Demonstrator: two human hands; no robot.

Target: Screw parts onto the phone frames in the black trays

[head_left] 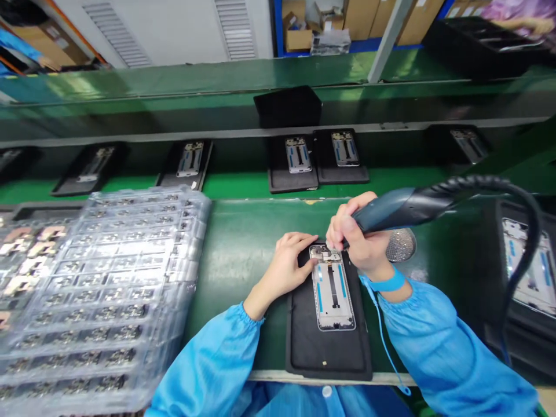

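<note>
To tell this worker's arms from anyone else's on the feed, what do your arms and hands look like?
Both arms wear loose light-blue sleeves with gathered elastic cuffs: left sleeve, right sleeve. The left hand and right hand are bare, without gloves. A blue wrist strap circles the right wrist, trailing a thin blue cord.

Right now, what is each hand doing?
Left hand: open, fingers flat on the silver smartphone frame.
Right hand: closed, holding a dark blue electric screwdriver.
</note>
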